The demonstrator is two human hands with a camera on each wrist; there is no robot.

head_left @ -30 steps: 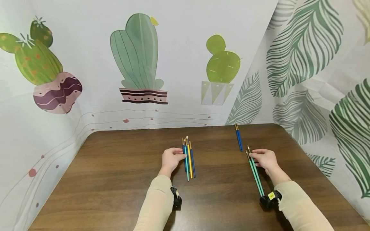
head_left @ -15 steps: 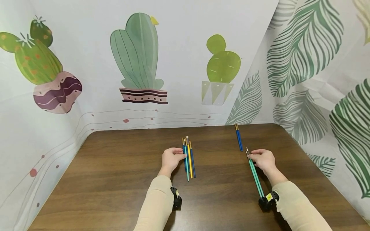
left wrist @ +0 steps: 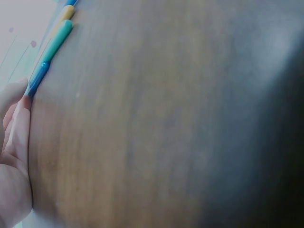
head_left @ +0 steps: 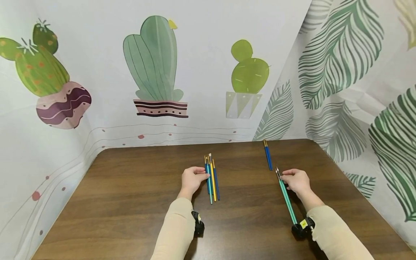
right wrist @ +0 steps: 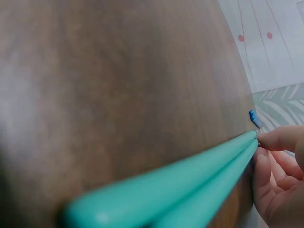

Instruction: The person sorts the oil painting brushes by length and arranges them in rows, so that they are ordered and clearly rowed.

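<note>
A row of several paintbrushes in blue, teal and yellow (head_left: pixel 213 184) lies on the wooden table, bristles pointing away. My left hand (head_left: pixel 192 179) pinches the left side of this row, thumb over the teal paintbrush (head_left: pixel 210 193); which brushes it holds is partly hidden. Their handle ends, including the teal tip (left wrist: pixel 59 40), show in the left wrist view. Further right, my right hand (head_left: pixel 296 180) pinches two teal paintbrushes (head_left: pixel 287 200) near their metal collars. In the right wrist view their handles (right wrist: pixel 166 185) run side by side toward the right hand (right wrist: pixel 282 175).
Two blue paintbrushes (head_left: pixel 268 157) lie together near the far edge of the brown table (head_left: pixel 136 202). Behind the table hangs a white cloth (head_left: pixel 201 72) printed with cacti and leaves. A small black camera sits on each wrist.
The two teal brushes have come together, with the right one drawn left against the other by my right hand. My left hand and its row stay in place.
</note>
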